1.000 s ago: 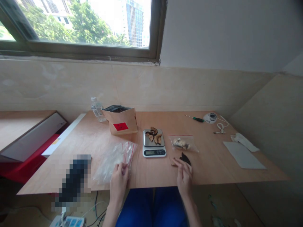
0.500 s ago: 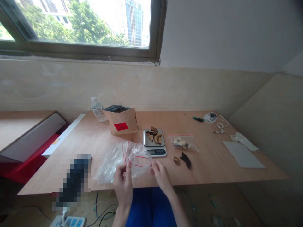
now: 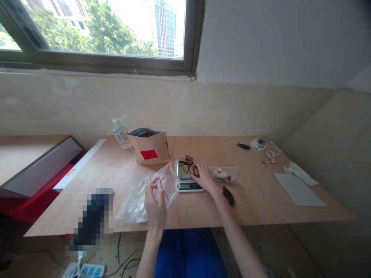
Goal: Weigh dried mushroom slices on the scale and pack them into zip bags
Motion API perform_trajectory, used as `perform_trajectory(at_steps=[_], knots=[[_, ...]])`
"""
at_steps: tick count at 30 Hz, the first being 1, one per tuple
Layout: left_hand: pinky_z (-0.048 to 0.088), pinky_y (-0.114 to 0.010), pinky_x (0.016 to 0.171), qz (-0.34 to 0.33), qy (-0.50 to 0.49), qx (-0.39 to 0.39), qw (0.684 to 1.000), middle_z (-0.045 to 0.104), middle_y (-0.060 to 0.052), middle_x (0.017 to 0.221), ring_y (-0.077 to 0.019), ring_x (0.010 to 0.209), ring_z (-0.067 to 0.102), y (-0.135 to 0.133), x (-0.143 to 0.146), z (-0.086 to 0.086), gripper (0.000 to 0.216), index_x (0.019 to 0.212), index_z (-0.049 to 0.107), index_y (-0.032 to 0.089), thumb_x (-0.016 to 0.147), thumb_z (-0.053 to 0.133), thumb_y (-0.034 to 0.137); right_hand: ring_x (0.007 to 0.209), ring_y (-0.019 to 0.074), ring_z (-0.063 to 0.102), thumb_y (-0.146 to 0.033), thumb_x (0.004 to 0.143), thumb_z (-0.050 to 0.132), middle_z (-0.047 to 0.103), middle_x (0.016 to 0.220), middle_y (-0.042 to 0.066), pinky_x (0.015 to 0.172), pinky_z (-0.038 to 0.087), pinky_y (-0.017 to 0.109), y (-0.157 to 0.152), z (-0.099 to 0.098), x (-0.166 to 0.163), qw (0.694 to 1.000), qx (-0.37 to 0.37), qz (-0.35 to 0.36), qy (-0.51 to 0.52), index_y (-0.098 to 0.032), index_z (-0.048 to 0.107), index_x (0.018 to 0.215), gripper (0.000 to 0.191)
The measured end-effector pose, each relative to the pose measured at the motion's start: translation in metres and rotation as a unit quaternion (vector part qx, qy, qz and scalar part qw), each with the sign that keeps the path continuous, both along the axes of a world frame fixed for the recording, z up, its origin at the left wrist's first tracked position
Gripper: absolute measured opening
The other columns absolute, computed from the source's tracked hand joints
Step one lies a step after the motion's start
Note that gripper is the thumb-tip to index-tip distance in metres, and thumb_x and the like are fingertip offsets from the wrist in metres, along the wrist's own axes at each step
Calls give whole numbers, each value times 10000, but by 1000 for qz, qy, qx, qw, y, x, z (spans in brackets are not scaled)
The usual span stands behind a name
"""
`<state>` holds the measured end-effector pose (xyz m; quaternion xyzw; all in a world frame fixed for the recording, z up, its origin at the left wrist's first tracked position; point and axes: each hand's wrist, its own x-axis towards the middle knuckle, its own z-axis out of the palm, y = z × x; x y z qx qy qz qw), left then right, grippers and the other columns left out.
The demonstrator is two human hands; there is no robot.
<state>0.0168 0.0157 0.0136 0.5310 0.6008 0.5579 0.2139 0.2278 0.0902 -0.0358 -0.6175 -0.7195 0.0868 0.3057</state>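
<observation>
The left hand [image 3: 155, 200] holds up a clear zip bag [image 3: 166, 183] by its red-lined mouth, fingers closed in a pinch on the edge, so the opening faces to the right, toward the scale [image 3: 188, 175]. Under it lies a pile of the same empty bags [image 3: 133, 200] on the table [image 3: 261, 200], close to the front edge, easy to take one at a time.

The right hand [image 3: 204, 177] is stretched over the scale and rests on the dried slices [image 3: 188, 165] that lie on its plate. Its fingers are curved and partly open around the slices; I think they are gathering them, but whether any piece is already gripped I cannot tell from this view.

Just right of the scale lies a filled bag [image 3: 223, 175], sealed side away from the person, and one dark slice [image 3: 228, 196] lies loose on the wood near the right forearm. Behind the scale stands an open paper pouch [image 3: 149, 148] with a red label, next to a water bottle [image 3: 120, 134]
</observation>
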Motion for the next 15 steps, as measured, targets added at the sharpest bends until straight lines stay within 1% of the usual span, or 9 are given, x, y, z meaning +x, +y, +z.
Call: perform_trajectory(at_steps=[3, 5, 7, 9, 10, 13, 15], knots=[[429, -360, 887, -8, -45, -29, 999, 583, -106, 1196, -226, 1107, 549, 5, 1, -5, 211, 827, 459, 208, 883, 400, 402, 1099, 291, 481, -319, 742, 642, 556, 1148, 129, 932, 386, 465, 2, -1, 4, 1000, -20, -14, -5, -159, 528, 1158, 460], [451, -336, 843, -19, -71, -48, 996, 584, -110, 1198, -223, 1085, 566, 6, 3, -7, 225, 850, 460, 207, 882, 396, 420, 1064, 281, 499, -337, 740, 649, 559, 1095, 126, 918, 400, 454, -4, 5, 3, 999, -10, -39, 37, -153, 541, 1122, 438], [471, -312, 782, -31, -92, -67, 993, 596, -105, 1167, -213, 1009, 600, 6, 7, -7, 245, 845, 460, 205, 877, 401, 441, 1056, 257, 509, -352, 756, 638, 539, 1096, 116, 917, 415, 429, -13, 17, -2, 993, 28, -48, 108, -167, 526, 1125, 427], [473, -303, 756, -42, -99, -77, 991, 613, -90, 1106, -198, 931, 617, 5, 10, -4, 256, 838, 462, 201, 876, 402, 448, 1038, 226, 522, -366, 769, 634, 516, 1121, 99, 893, 445, 386, -23, 38, -11, 983, 68, -34, 170, -198, 508, 1146, 432], [468, -307, 766, -46, -96, -78, 991, 618, -80, 1072, -193, 914, 616, 5, 13, -3, 258, 849, 469, 200, 879, 398, 446, 1028, 215, 528, -374, 766, 642, 507, 1132, 91, 873, 459, 364, -27, 51, -17, 980, 78, -19, 184, -210, 506, 1154, 442], [435, -332, 840, -56, -75, -75, 993, 611, -62, 995, -200, 965, 586, 5, 18, -1, 273, 931, 489, 196, 895, 366, 436, 1046, 200, 528, -392, 741, 678, 489, 1146, 74, 875, 466, 325, -40, 90, -37, 984, 58, 65, 155, -232, 524, 1164, 478], [419, -347, 865, -50, -66, -77, 994, 602, -63, 967, -210, 999, 566, 5, 20, -3, 292, 954, 486, 191, 903, 343, 441, 1038, 188, 540, -408, 744, 673, 485, 1175, 67, 880, 469, 312, -44, 109, -47, 982, 26, 129, 132, -248, 509, 1204, 514]])
